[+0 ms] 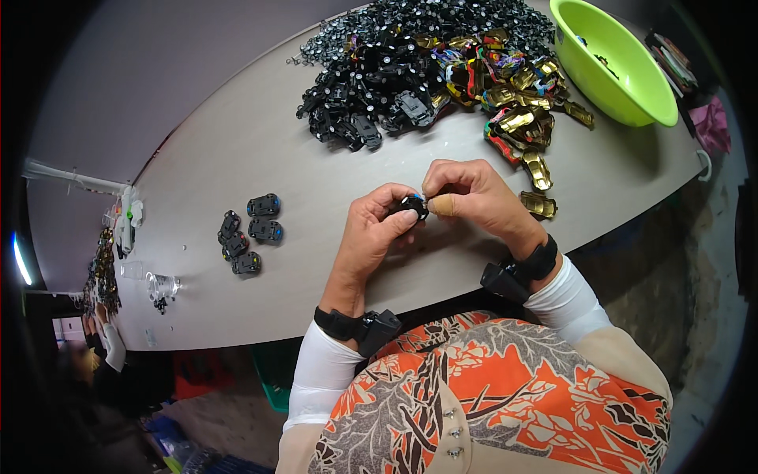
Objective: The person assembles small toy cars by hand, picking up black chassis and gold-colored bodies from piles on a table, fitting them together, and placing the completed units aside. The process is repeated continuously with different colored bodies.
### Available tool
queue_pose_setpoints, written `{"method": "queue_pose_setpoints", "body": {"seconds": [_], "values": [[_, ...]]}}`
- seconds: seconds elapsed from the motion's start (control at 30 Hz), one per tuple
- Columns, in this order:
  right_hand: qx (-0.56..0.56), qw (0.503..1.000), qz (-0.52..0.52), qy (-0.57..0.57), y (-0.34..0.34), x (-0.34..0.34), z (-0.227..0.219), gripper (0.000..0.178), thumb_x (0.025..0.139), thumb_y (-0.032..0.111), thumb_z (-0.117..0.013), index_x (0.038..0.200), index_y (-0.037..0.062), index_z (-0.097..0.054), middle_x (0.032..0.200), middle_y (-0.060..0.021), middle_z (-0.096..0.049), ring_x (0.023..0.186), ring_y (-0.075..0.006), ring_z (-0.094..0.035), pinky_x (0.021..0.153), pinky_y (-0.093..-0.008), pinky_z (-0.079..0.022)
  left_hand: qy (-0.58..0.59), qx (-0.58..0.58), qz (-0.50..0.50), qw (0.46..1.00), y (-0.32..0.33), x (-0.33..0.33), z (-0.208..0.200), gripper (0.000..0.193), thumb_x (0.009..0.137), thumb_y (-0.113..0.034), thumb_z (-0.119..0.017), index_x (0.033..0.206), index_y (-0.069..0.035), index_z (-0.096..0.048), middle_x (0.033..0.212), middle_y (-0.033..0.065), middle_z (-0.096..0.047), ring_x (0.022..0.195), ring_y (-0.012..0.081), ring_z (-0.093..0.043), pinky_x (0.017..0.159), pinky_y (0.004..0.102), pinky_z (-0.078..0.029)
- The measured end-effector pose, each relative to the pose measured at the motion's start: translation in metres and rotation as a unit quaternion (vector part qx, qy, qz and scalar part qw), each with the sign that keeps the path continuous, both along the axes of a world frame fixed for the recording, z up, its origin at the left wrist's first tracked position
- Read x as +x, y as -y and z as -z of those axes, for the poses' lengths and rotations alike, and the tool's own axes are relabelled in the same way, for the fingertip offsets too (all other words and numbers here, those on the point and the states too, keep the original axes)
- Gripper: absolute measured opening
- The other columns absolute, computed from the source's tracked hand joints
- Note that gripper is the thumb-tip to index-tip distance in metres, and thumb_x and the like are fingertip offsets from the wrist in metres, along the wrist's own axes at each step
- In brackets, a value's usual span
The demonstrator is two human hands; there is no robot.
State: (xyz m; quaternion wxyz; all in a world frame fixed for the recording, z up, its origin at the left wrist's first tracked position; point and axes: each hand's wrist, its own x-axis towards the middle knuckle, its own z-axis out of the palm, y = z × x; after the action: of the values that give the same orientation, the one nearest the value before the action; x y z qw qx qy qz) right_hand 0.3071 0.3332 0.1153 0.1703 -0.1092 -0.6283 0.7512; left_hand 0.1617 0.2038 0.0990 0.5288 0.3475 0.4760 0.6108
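Note:
Both my hands meet over the table's near edge around one small black toy car chassis [412, 205]. My left hand [371, 237] grips it from the left with thumb and fingers. My right hand [474, 197] pinches it from the right, a bandage on the thumb tip. A bit of blue shows on top of the piece. Both wrists wear black straps with small devices.
Several finished small black cars [251, 233] sit to the left. A big pile of black parts [371, 87] and shiny gold and coloured car shells [513, 103] lies at the far side, two gold shells [539, 204] near my right hand. A lime-green bowl [624, 87] stands far right. Another person's arm [113, 344] is at far left.

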Motion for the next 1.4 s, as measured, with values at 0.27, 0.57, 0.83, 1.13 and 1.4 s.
{"method": "queue_pose_setpoints", "body": {"seconds": [0.27, 0.57, 0.83, 1.13, 1.4], "values": [[0.080, 0.989, -0.002, 0.123, 0.001, -0.002, -0.003, 0.006, 0.074, 0.004, -0.061, 0.077, 0.0000, -0.062, 0.063, -0.0019, -0.057, 0.052, -0.0071, -0.052, 0.046, -0.0221, -0.040, -0.115, -0.054, -0.011, 0.992, 0.001, 0.005, -0.004, 0.014, 0.081, -0.006, -0.057, 0.094, 0.000, -0.059, 0.073, -0.0007, -0.057, 0.058, 0.0036, -0.049, 0.049, 0.0170, -0.040], [0.136, 0.975, 0.007, 0.173, 0.009, -0.006, 0.014, 0.008, 0.069, 0.008, -0.061, 0.073, 0.0002, -0.061, 0.054, -0.0097, -0.055, 0.048, -0.0130, -0.052, 0.045, -0.0301, -0.041, -0.197, -0.066, -0.002, 0.978, 0.008, 0.008, 0.000, 0.014, 0.080, -0.006, -0.055, 0.091, 0.001, -0.060, 0.066, -0.0011, -0.056, 0.053, 0.0053, -0.050, 0.048, 0.0198, -0.040], [0.328, 0.944, 0.032, -0.019, 0.028, 0.017, -0.001, 0.017, 0.070, 0.000, -0.056, 0.088, 0.0016, -0.057, 0.078, -0.0152, -0.059, 0.073, -0.0327, -0.058, 0.062, -0.0381, -0.045, -0.369, -0.023, -0.198, 0.908, 0.060, -0.018, -0.001, 0.021, 0.076, 0.001, -0.057, 0.096, 0.000, -0.060, 0.088, 0.0051, -0.055, 0.080, 0.0110, -0.054, 0.071, 0.0228, -0.045], [0.594, 0.758, 0.113, 0.243, -0.013, 0.096, -0.024, 0.023, 0.067, -0.007, -0.051, 0.089, 0.0007, -0.051, 0.088, -0.0161, -0.049, 0.081, -0.0364, -0.054, 0.067, -0.0441, -0.044, -0.698, -0.169, -0.339, 0.607, 0.123, -0.105, -0.017, 0.038, 0.068, -0.001, -0.066, 0.105, -0.002, -0.061, 0.096, 0.0098, -0.059, 0.092, 0.0280, -0.051, 0.083, 0.0371, -0.042], [0.370, 0.918, 0.137, 0.042, -0.018, 0.017, -0.014, 0.024, 0.069, -0.002, -0.054, 0.092, 0.0017, -0.058, 0.081, -0.0076, -0.052, 0.063, -0.0173, -0.051, 0.055, -0.0296, -0.041, -0.658, 0.002, -0.253, 0.710, -0.011, -0.073, -0.023, 0.029, 0.072, -0.008, -0.066, 0.101, -0.004, -0.062, 0.096, 0.0144, -0.060, 0.091, 0.0307, -0.056, 0.080, 0.0372, -0.046]]}}
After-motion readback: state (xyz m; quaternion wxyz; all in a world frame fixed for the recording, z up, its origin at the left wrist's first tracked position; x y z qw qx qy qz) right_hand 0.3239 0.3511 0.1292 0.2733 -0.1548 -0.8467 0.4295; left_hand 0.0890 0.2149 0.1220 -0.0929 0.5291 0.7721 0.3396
